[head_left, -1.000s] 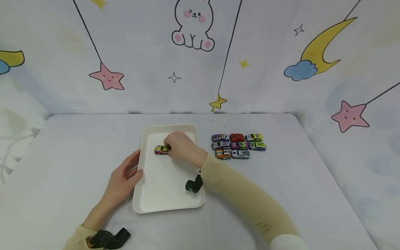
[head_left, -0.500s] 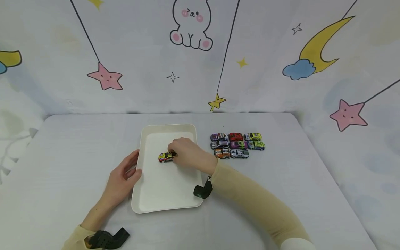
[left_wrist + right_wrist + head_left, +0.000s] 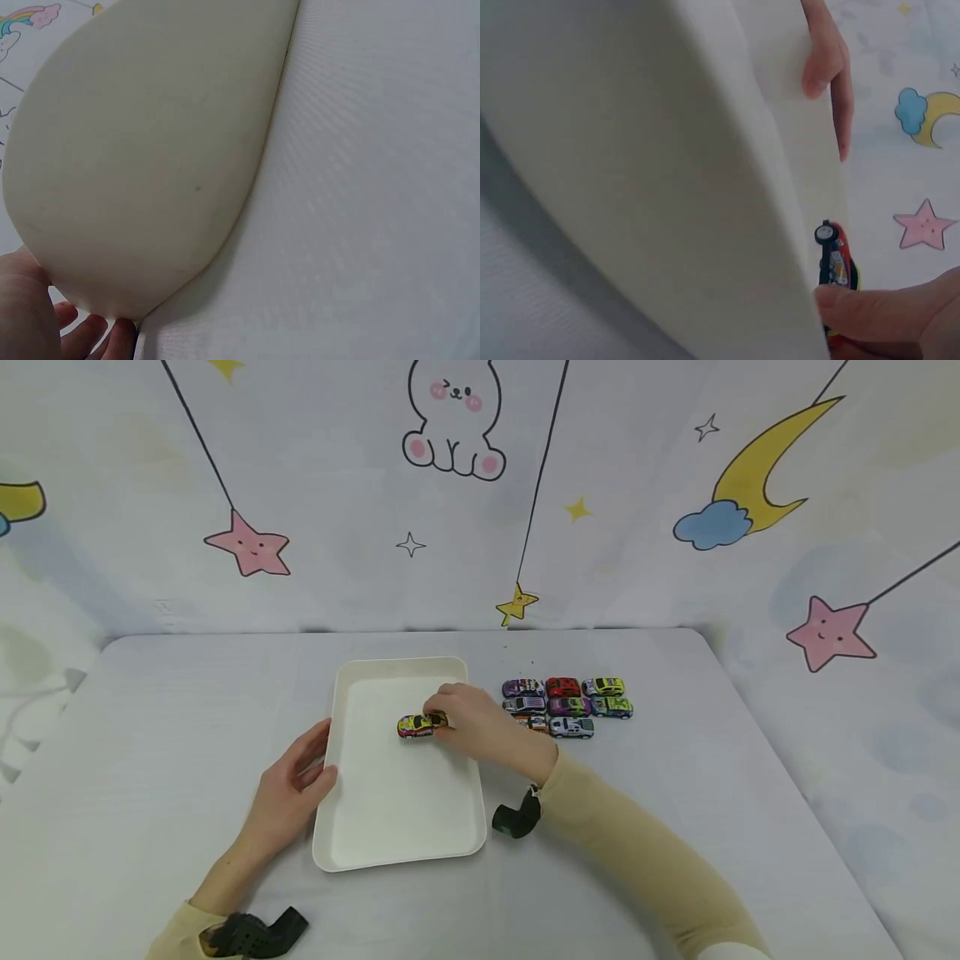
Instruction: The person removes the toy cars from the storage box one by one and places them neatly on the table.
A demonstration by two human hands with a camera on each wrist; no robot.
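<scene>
A white rectangular tray (image 3: 390,827) lies on the table. My right hand (image 3: 468,720) pinches a small yellow and red toy car (image 3: 420,725) over the tray's upper right part. The car (image 3: 837,264) also shows in the right wrist view, held at my fingertips (image 3: 870,311) behind the tray wall (image 3: 652,187). My left hand (image 3: 288,789) grips the tray's left rim, thumb on the edge. In the left wrist view the tray's underside (image 3: 150,150) fills the frame with my fingers (image 3: 82,337) below it.
Several small toy cars (image 3: 567,706) stand in rows on the table right of the tray, close behind my right hand. The pale tablecloth (image 3: 150,710) runs back to a wall cloth printed with stars, a moon and a rabbit.
My right hand has carried the yellow car rightward across the tray, from its upper left part toward its right rim. The left hand has stayed on the tray's left rim.
</scene>
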